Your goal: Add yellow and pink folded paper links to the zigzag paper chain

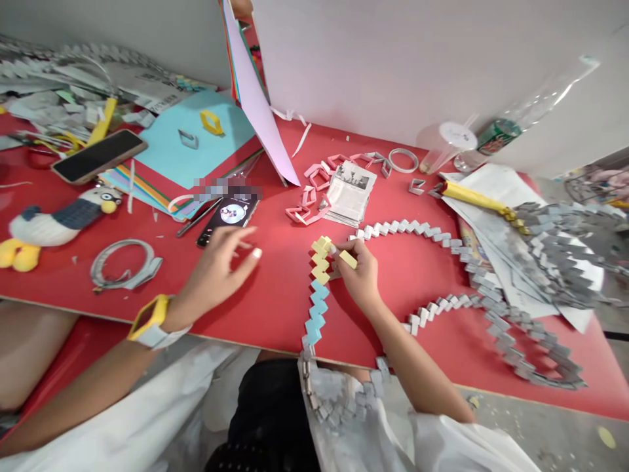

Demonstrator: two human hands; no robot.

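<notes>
My right hand point(362, 272) is closed on a small yellow folded-paper link point(348, 259), beside the yellow end point(320, 259) of a zigzag paper chain. Whether the fingers also touch the chain's end I cannot tell. Below the yellow links the chain turns light blue point(316, 311), then drops over the table edge as grey links point(327, 410) into my lap. My left hand point(221, 265), with a yellow-cased watch point(150, 318) on the wrist, is open. Its fingers spread over the lower edge of a lit phone point(234, 213) and grip nothing.
Grey chain point(501, 328) loops across the right side of the red table point(275, 295). Pink links point(319, 176) surround a newsprint stack point(350, 193). Upright coloured sheets point(263, 111), a dark phone point(101, 156), a plush bird point(69, 219), a lidded cup point(449, 144) and a bottle point(491, 144) stand or lie around.
</notes>
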